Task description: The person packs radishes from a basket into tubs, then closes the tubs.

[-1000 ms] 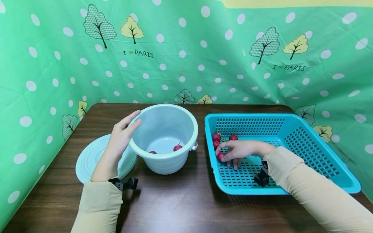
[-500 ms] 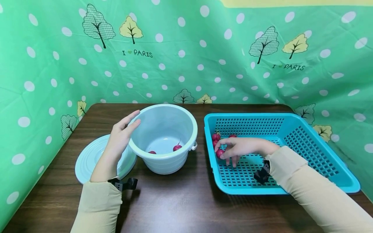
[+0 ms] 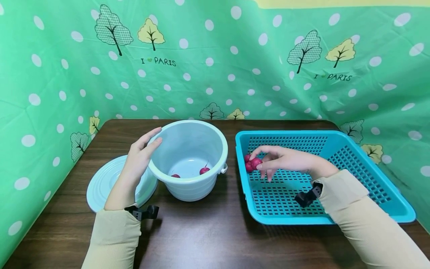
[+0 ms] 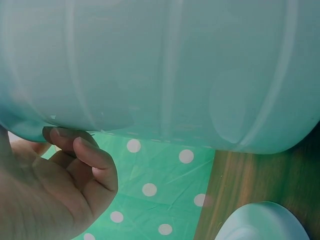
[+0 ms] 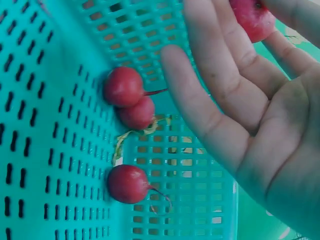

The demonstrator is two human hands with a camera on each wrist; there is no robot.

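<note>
With thumb and index finger, my right hand (image 3: 290, 158) pinches a red radish (image 3: 256, 163) just above the left end of the blue basket (image 3: 292, 219). The right wrist view shows that radish (image 5: 254, 19) partly hidden by fingers; below lie several others, among them a radish (image 5: 127, 184) with a thin root. My left hand (image 3: 139, 154) holds the left rim of a pale blue bucket (image 3: 191, 189); in the left wrist view its fingers (image 4: 97, 160) curl beside the bucket wall (image 4: 165, 65). On the bucket's floor are two radishes, one radish (image 3: 204, 170) showing its root.
A pale blue round lid (image 3: 104, 183) lies left of the bucket, partly under my left forearm. The bucket's handle joint (image 3: 224, 169) sticks out toward the basket. A green dotted cloth (image 3: 215, 74) hangs behind and beside the brown table (image 3: 201, 239).
My right hand has lifted the pinched radish up from the basket's floor and moved it slightly away from me. The left hand and bucket stay in place.
</note>
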